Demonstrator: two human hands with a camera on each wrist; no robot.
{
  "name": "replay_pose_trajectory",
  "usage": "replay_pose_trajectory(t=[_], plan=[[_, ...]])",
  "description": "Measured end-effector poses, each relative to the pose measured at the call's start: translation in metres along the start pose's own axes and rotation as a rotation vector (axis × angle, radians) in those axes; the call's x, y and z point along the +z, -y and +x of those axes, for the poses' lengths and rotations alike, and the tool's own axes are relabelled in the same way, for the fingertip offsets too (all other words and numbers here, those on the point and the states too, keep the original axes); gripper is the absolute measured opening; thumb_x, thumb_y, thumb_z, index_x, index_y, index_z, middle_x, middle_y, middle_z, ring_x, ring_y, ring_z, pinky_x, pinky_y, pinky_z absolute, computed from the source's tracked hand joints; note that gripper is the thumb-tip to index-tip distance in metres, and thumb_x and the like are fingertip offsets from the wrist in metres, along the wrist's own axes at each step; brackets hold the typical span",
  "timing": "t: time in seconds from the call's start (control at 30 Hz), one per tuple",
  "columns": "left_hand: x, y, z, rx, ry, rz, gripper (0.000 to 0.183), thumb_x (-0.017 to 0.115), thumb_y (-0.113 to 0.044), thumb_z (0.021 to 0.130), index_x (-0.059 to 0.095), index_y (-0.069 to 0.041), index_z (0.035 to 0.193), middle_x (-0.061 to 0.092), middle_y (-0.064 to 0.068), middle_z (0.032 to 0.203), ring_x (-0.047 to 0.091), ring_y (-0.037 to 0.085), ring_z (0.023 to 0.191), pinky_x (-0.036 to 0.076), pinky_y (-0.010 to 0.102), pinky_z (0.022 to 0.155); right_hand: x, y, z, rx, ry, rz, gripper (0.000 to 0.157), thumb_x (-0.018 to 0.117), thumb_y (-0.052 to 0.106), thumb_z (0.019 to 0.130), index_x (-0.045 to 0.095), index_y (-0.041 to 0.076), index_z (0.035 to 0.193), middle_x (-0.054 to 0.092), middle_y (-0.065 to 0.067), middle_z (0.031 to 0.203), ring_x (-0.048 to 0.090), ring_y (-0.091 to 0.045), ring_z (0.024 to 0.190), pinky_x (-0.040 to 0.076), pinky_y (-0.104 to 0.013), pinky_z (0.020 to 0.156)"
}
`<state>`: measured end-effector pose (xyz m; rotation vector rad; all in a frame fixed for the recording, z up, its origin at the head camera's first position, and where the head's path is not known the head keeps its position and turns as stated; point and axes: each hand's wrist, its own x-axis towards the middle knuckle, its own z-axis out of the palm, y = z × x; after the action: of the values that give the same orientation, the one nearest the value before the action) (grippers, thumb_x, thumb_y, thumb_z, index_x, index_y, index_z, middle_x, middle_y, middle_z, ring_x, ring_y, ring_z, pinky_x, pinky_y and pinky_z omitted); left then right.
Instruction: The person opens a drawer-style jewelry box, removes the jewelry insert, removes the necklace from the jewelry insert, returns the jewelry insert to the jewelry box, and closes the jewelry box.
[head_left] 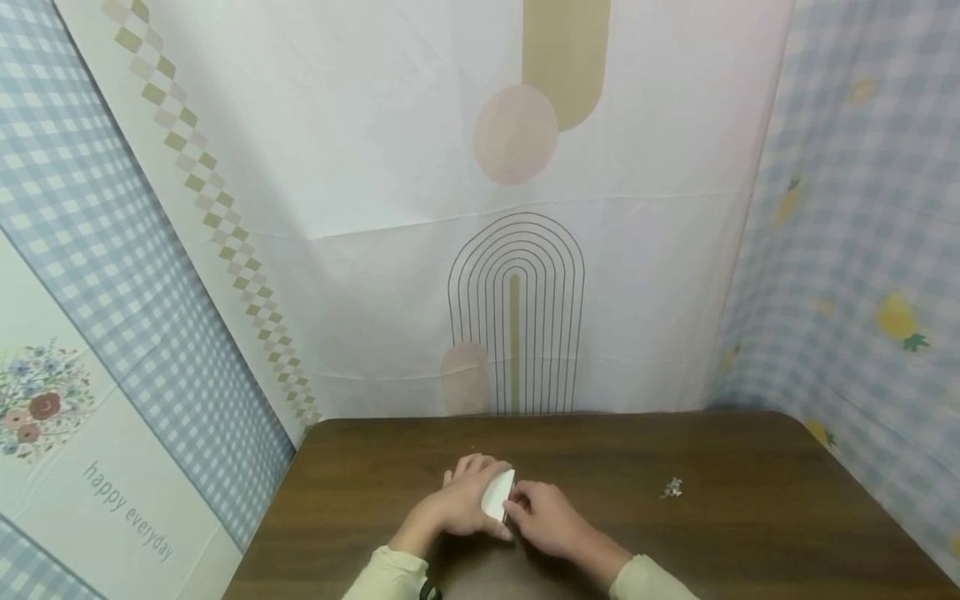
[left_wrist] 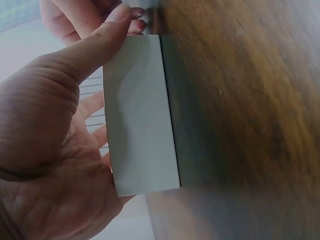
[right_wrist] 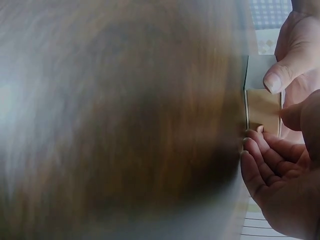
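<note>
A small white box stands on the table between the two hands. My left hand grips it, with the thumb at one end and the other fingers behind it. The box's long plain white side faces the left wrist view. At its right end my right hand has its thumb and fingertips on the box's edges. A brown cardboard end shows in the right wrist view, with the right hand's fingers at its lower edge. The inside of the box cannot be seen.
Both hands work over a dark brown wooden table. A little heap of small silvery pieces lies on its right side. Patterned cloths hang behind the table and at both sides.
</note>
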<state>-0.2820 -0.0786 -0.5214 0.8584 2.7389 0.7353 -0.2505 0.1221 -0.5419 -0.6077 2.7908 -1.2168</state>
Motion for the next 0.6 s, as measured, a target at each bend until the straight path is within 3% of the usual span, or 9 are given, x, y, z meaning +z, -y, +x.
replay_pose_trajectory(t=[0.13, 0.37, 0.5, 0.6], plan=[[-0.005, -0.004, 0.0, -0.018, 0.003, 0.007, 0.101, 0.097, -0.045, 0.072, 0.048, -0.02, 0.157, 0.048, 0.01, 0.159, 0.033, 0.041, 0.152, 0.037, 0.065, 0.112, -0.007, 0.001, -0.003, -0.025, 0.012, -0.021, 0.019, 0.07, 0.025, 0.102, 0.073, 0.008, 0.108, 0.067, 0.005, 0.085, 0.053, 0.0, 0.071, 0.047, -0.022, 0.064], [-0.004, -0.001, -0.001, -0.028, -0.009, -0.029, 0.105, 0.097, -0.045, 0.07, 0.047, -0.017, 0.158, 0.043, 0.017, 0.165, 0.027, 0.047, 0.159, 0.027, 0.08, 0.119, -0.021, -0.008, -0.019, -0.012, 0.003, -0.033, 0.037, 0.07, 0.027, 0.102, 0.067, 0.0, 0.128, 0.066, 0.005, 0.086, 0.053, 0.002, 0.07, 0.048, -0.022, 0.064], [0.0, -0.003, -0.006, -0.032, -0.057, -0.073, 0.11, 0.099, -0.043, 0.067, 0.046, -0.017, 0.16, 0.038, 0.022, 0.17, 0.024, 0.05, 0.161, 0.022, 0.084, 0.12, -0.037, -0.017, -0.039, 0.005, -0.002, -0.057, 0.042, 0.07, 0.029, 0.103, 0.066, -0.002, 0.131, 0.067, 0.007, 0.089, 0.055, 0.003, 0.075, 0.05, -0.023, 0.067], [-0.001, -0.008, -0.013, -0.012, -0.137, -0.104, 0.107, 0.098, -0.044, 0.067, 0.049, -0.018, 0.158, 0.04, 0.021, 0.169, 0.026, 0.05, 0.161, 0.021, 0.082, 0.121, -0.053, -0.028, -0.058, 0.032, 0.011, -0.069, 0.043, 0.069, 0.033, 0.104, 0.066, 0.0, 0.131, 0.068, 0.007, 0.092, 0.057, 0.004, 0.079, 0.051, -0.025, 0.068]])
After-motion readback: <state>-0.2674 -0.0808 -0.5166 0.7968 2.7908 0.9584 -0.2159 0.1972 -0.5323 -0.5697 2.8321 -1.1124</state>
